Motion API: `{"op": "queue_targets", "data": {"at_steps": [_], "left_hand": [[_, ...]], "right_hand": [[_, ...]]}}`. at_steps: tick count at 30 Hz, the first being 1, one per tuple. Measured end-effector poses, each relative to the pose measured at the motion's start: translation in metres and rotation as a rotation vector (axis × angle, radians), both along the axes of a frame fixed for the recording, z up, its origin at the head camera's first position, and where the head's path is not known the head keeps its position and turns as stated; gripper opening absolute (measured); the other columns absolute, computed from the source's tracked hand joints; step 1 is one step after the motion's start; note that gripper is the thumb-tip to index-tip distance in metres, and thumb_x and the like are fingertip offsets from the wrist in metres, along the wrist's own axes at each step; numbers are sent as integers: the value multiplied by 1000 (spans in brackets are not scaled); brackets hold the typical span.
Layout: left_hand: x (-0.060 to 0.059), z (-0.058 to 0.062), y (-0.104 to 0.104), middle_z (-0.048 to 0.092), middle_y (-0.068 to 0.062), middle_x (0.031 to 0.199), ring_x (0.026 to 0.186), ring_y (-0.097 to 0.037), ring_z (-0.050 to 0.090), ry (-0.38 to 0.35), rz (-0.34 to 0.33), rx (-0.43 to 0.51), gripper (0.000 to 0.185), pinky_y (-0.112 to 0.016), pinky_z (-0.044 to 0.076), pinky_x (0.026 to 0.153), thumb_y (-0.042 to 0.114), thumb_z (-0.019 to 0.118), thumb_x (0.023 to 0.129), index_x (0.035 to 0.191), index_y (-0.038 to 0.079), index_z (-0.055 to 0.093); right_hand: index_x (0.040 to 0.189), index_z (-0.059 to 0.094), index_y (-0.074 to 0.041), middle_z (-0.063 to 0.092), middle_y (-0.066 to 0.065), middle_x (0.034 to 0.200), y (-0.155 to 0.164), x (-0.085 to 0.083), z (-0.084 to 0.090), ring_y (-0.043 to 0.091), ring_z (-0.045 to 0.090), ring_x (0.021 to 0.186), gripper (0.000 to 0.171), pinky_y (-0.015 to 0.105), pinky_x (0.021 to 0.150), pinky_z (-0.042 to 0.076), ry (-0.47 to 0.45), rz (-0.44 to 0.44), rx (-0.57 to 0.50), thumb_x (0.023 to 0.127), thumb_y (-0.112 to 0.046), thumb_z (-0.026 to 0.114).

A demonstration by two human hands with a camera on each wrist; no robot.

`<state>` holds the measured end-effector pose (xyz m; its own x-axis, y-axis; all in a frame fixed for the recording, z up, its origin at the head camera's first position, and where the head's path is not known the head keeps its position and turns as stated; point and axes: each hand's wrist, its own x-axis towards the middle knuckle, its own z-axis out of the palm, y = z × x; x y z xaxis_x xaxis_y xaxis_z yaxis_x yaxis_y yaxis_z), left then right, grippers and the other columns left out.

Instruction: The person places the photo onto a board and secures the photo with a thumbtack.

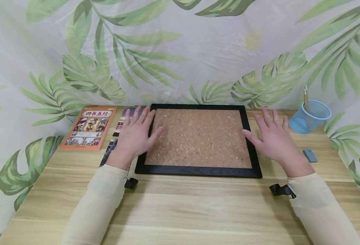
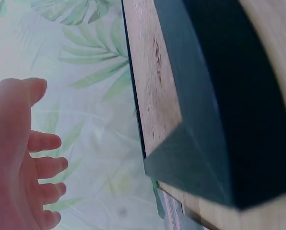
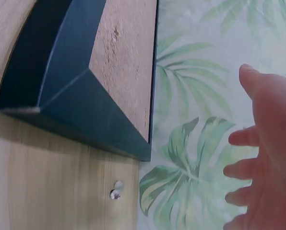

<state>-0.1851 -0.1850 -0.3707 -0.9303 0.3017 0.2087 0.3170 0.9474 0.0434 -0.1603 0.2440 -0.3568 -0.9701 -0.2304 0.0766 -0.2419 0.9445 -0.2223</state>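
The left hand [image 1: 136, 133] and right hand [image 1: 273, 137] are lying open, fingers straight, holding nothing. They are flanking the cork board [image 1: 198, 137] on the tabletop [image 1: 186, 207].

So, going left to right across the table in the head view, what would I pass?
Orange book → left hand → cork board in its black frame → right hand → blue mesh pen cup
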Motion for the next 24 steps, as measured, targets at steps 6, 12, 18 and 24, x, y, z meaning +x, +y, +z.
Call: {"op": "queue_targets", "data": {"at_steps": [6, 12, 18, 24], "left_hand": [[-5, 1, -14, 41, -12, 148, 136, -35, 35, 42, -6, 82, 63, -55, 17, 113, 51, 41, 97, 144, 9, 41], [-8, 2, -24, 64, -11, 122, 84, -30, 64, -17, 53, 229, 51, -49, 47, 77, 43, 44, 97, 139, 14, 49], [-13, 1, -36, 69, -11, 109, 87, -28, 66, -100, 111, 340, 45, -46, 50, 71, 38, 44, 98, 132, 10, 55], [-24, -5, -52, 68, -10, 103, 85, -26, 64, -161, 160, 402, 44, -45, 49, 73, 38, 43, 98, 125, 8, 59]], "right_hand": [[149, 28, -6, 15, 22, 157, 12, -6, -1, 47, 10, 141, 74, 67, 107, 13, -20, 47, -142, 97, -56, 39], [144, 39, -8, 42, 22, 144, 24, -9, -4, 48, 42, 125, 62, 62, 98, 34, -28, 34, -264, 98, -49, 42], [131, 54, -8, 57, 17, 131, 38, -15, -12, 43, 53, 115, 50, 58, 92, 40, -71, 17, -353, 98, -45, 45], [114, 64, -5, 67, 15, 105, 50, -23, -23, 30, 60, 90, 40, 44, 75, 47, -62, -20, -322, 97, -38, 52]]}}
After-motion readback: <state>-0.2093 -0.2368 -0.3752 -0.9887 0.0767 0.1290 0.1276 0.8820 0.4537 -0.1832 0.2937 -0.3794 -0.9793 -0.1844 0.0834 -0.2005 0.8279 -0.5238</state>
